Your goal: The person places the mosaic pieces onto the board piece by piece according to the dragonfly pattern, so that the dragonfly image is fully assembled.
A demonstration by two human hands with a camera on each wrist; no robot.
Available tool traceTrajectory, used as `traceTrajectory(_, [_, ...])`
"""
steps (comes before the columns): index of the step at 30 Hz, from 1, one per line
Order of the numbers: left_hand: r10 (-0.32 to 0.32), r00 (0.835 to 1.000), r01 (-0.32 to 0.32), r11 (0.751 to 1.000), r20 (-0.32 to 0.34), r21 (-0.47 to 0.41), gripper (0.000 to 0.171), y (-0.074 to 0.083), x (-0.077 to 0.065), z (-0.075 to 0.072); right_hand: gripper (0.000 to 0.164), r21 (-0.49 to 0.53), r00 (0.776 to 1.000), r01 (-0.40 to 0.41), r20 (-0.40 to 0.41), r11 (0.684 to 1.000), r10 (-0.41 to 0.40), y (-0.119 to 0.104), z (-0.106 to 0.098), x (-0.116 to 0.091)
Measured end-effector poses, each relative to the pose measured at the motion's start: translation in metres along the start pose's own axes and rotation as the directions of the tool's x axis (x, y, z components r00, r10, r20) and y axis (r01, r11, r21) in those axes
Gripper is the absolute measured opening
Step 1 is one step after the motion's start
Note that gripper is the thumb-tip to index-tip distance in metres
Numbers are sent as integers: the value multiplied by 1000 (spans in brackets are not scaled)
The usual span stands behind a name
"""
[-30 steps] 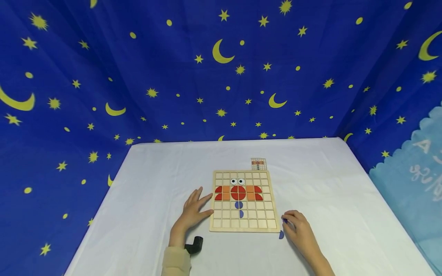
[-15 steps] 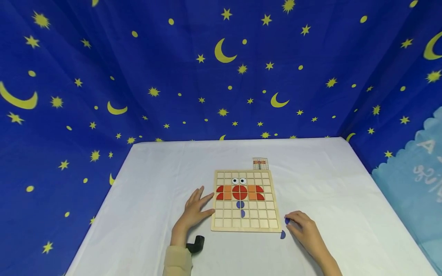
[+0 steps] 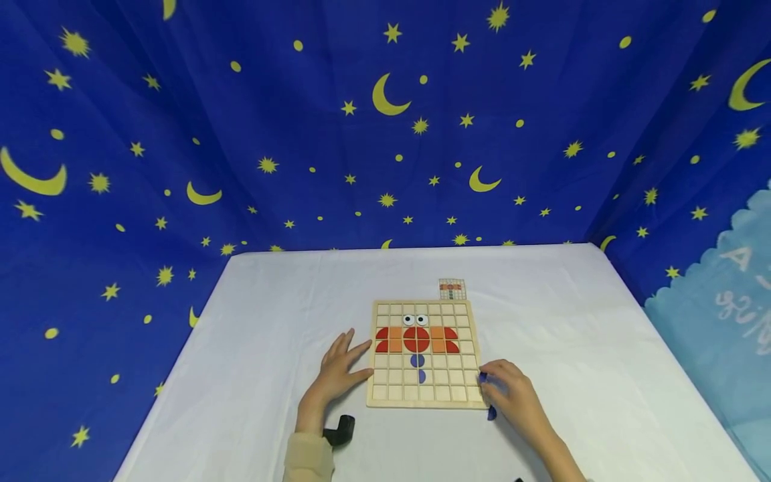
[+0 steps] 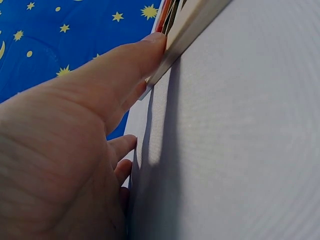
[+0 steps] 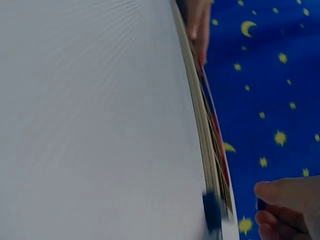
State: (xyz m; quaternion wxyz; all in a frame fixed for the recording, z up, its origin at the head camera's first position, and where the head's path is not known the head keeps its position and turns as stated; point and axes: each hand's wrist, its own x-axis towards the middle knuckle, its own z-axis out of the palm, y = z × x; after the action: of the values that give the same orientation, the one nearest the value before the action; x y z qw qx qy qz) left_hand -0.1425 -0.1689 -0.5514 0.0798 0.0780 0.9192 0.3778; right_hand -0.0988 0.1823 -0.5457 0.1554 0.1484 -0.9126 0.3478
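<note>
A square wooden grid board [image 3: 397, 393] lies on the table, set with red quarter-round pieces, orange squares, two eye pieces and blue pieces in its middle column. My left hand [image 3: 334, 368] has its fingers spread, thumb and index fingertips at the board's left edge; the left wrist view shows the thumb [image 4: 135, 57] against the wooden rim. My right hand [image 3: 512, 395] pinches a blue half-round piece [image 3: 483, 377] between thumb and fingers, over the board's right edge. Another blue half-round piece [image 3: 492, 414] lies by the board's lower right corner, partly behind the right thumb.
A small pattern card [image 3: 452, 289] lies just beyond the board's far edge. The white-covered table [image 3: 271, 308] is backed by a blue curtain [image 3: 313, 134] with yellow stars and moons. A black wrist mount [image 3: 340, 430] sticks out beside the left sleeve [image 3: 308, 455].
My right hand, with the blue half-round piece, first draws slightly right, then moves left to the board's right edge. The left hand stays in place at the board.
</note>
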Motion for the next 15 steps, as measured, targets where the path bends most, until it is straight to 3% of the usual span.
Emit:
traceTrajectory(6, [4,1000,-4,1000,-8,-6,59,0,-2,-1,28,58,993,90,66,994,-93,-21,22,20])
traceTrajectory(15, [4,1000,-4,1000,-1,-7,59,1,-2,-1,25,88,977,157,129,984,-167,-49,56,35])
